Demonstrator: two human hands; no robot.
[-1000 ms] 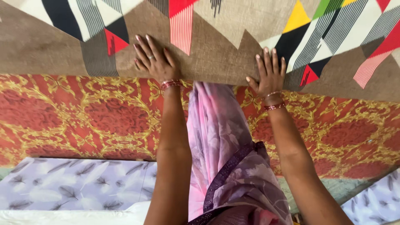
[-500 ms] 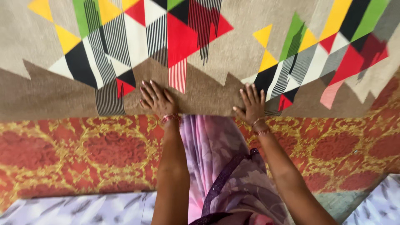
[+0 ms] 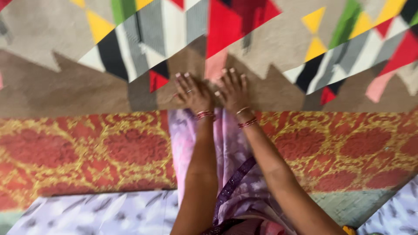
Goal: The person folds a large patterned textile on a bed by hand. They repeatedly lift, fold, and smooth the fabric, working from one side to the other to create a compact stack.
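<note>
Left hand: My left hand point(image 3: 190, 92) lay flat, fingers spread and gripping nothing, palm down on the brown border of the patterned rug point(image 3: 65, 89).
Right hand: My right hand point(image 3: 233, 90) lay flat as well, fingers stretched out and holding nothing, pressed on the same brown border just beside the left, the two hands close together and nearly touching.
Rug: The patterned rug ran across the top of the view, brown and beige with a zigzag edge between the two tones and a band of red, yellow, green, black, white and grey-striped triangles beyond my fingertips.
Rug's position: Its near edge lay over the red and gold floral spread point(image 3: 87, 152), which stretched the full width below my wrists.
Wrists: Red bangles point(image 3: 204, 114) circled my left wrist; a thin band and red bangles point(image 3: 247, 123) circled my right.
Clothing: A pink and lilac drape point(image 3: 226, 148) with a dark sequined trim hung down between my forearms, touching both.
Foreground: A pale lilac sheet point(image 3: 87, 213) printed with grey feathers lay along the bottom left, and a corner of the same print point(image 3: 392, 213) showed at the bottom right.
Sharpness: The view was blurred, so I cannot tell finer detail on the rug's weave.
</note>
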